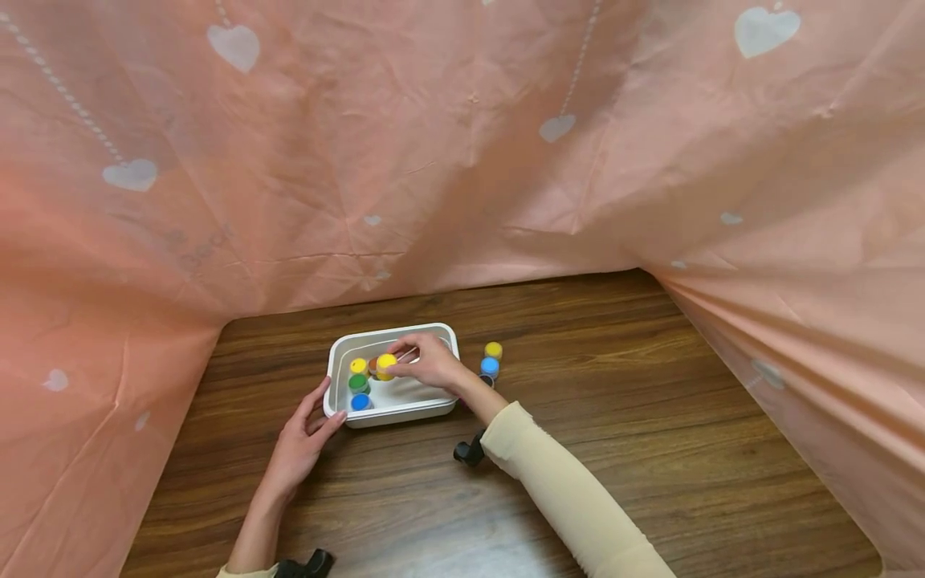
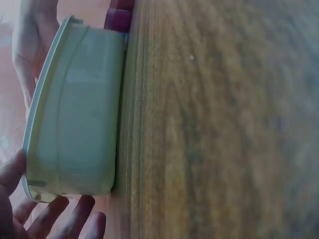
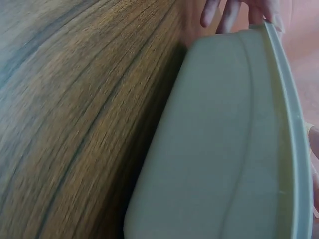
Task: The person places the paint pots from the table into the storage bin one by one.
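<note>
A yellow-topped jar (image 1: 386, 367) is pinched between the thumb and fingertips of the right grip (image 1: 432, 363), at the grip's left end and within the outline of a white plastic tray (image 1: 393, 417). Whether the tray's floor is touched by the jar cannot be told, as the jar is hidden by the tray wall in both wrist views. The near left corner of the tray is held by the left grip (image 1: 298, 441), with the thumb set against the near side and the fingers against the left end.

To the left of the right grip, inside the tray, an orange-brown jar (image 1: 372, 366) is seen just beside the pinched one; farther left, a second yellow jar (image 1: 358, 365), a green jar (image 1: 358, 383) and a blue jar (image 1: 361, 401) are lined up toward the left grip. To the right of the right grip, outside the tray, a third yellow jar (image 1: 494, 350), a light blue jar (image 1: 490, 367) and a dark jar, partly covered by the wrist, are set on the wood-grain worktop (image 1: 614, 385).
</note>
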Available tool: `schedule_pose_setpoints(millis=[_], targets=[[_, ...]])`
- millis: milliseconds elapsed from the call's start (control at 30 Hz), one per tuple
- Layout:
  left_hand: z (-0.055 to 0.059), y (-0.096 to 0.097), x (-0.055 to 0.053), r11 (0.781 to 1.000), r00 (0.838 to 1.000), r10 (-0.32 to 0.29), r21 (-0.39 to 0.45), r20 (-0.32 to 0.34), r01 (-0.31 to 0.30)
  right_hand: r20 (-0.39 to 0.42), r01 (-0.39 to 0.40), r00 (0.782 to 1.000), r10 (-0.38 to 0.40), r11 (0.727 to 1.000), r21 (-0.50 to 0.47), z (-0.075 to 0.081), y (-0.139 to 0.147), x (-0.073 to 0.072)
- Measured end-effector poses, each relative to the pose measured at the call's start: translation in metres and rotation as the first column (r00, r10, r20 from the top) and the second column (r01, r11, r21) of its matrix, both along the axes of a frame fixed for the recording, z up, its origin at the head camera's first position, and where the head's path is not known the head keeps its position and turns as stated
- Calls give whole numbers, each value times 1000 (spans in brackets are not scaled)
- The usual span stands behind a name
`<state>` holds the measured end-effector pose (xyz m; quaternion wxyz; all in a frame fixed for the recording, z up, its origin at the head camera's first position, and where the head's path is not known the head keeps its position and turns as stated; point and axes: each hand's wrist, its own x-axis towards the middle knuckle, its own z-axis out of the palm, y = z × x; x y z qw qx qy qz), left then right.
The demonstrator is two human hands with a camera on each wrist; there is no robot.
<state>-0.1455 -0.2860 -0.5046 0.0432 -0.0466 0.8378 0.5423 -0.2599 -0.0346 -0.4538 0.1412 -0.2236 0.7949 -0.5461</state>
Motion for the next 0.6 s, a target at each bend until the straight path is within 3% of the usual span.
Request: schedule_pose_setpoints(millis=[367, 600], targets=[[1, -1, 0, 999, 1000, 0, 37, -2, 0, -14, 19, 1000, -18, 998, 58, -14, -23, -6], [1, 0, 0, 999, 1000, 1, 46, 3, -1, 19, 19, 1000, -20, 999, 38, -20, -31, -4]])
